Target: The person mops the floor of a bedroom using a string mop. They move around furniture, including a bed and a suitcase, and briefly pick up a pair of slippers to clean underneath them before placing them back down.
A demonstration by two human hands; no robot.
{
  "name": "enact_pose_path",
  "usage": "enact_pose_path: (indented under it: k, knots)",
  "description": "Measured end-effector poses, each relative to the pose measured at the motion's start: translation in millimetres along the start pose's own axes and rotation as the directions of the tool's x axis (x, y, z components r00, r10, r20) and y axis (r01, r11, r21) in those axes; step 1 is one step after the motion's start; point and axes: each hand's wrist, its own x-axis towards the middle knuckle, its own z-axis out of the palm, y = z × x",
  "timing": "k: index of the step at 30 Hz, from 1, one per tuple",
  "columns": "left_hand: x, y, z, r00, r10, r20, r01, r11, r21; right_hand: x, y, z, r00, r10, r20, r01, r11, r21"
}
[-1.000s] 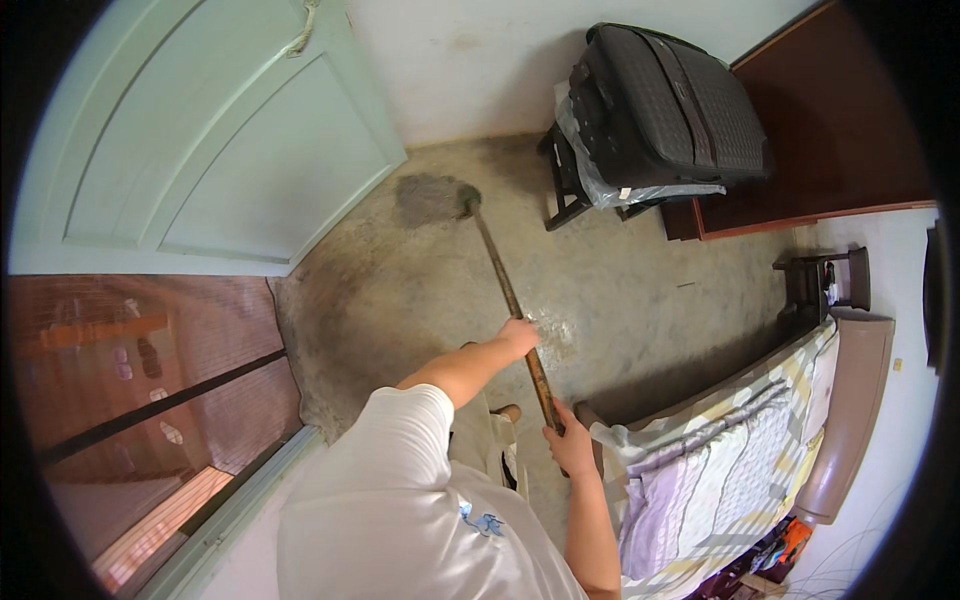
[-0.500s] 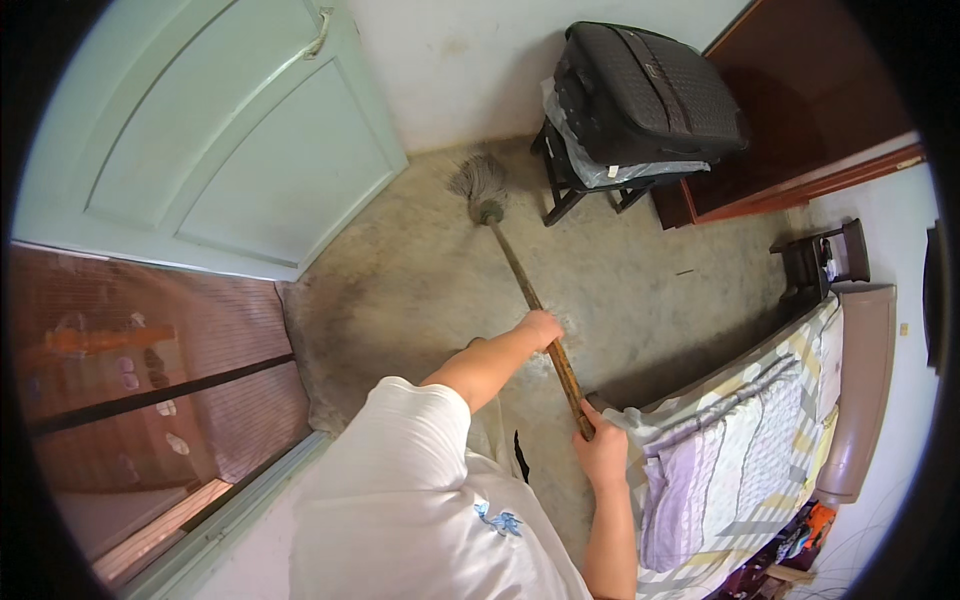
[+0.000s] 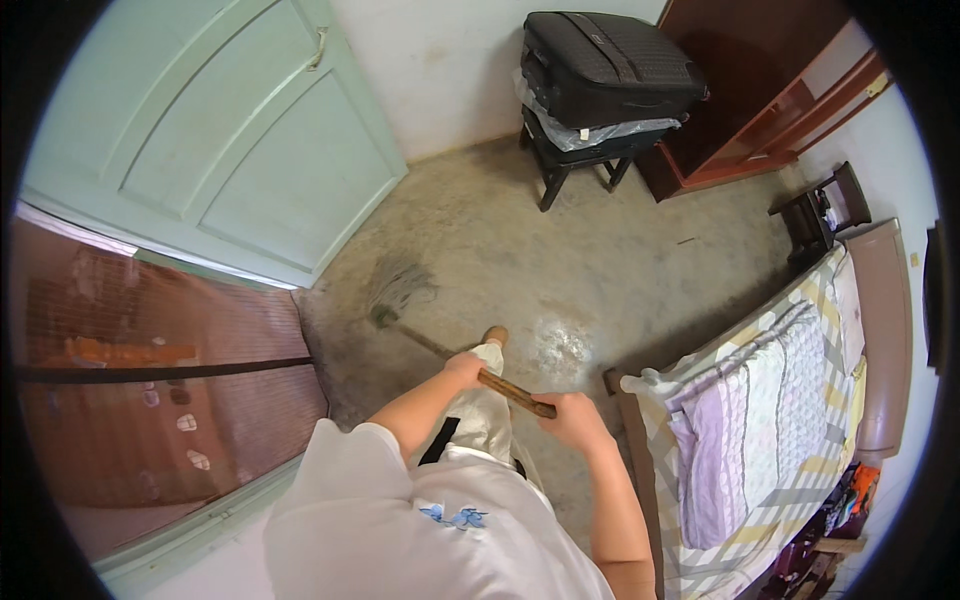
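I hold a mop with a brown wooden handle [image 3: 512, 391] in both hands. My left hand [image 3: 464, 366] grips the handle lower down, and my right hand [image 3: 572, 417] is closed around its top end. The grey stringy mop head [image 3: 398, 292] lies on the concrete floor [image 3: 620, 270] to my front left, blurred by motion, near the foot of the pale green door [image 3: 230, 150]. One of my feet [image 3: 494, 336] shows just beyond my left hand. A wet shiny patch [image 3: 560, 340] sits on the floor right of it.
A black suitcase [image 3: 610, 65] rests on a dark stool [image 3: 575, 165] against the far wall. A reddish wooden cabinet [image 3: 770, 100] stands to its right, a bed with striped bedding [image 3: 760, 420] at my right, and a small dark bedside table [image 3: 815, 215].
The mop head has swept from the far floor near the suitcase stool toward me and to the left, ending by the door. My hands have drawn closer to my body.
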Motion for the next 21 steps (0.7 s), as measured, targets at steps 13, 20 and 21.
enact_pose_path:
  k: [13,20,21]
  knots:
    - [106,66,-26,0.975,-0.155,-0.158,0.104,0.950,-0.293,50,94,-54,0.855,0.258,-0.450,0.349,0.356,0.867]
    - [213,193,-93,0.988,0.022,-0.154,-0.063,0.962,-0.267,24,146,-165,0.690,0.446,-0.570,0.359,0.474,0.804]
    - [229,213,-97,0.975,0.088,-0.203,-0.143,0.951,-0.275,19,148,-180,0.654,0.445,-0.611,0.385,0.499,0.776]
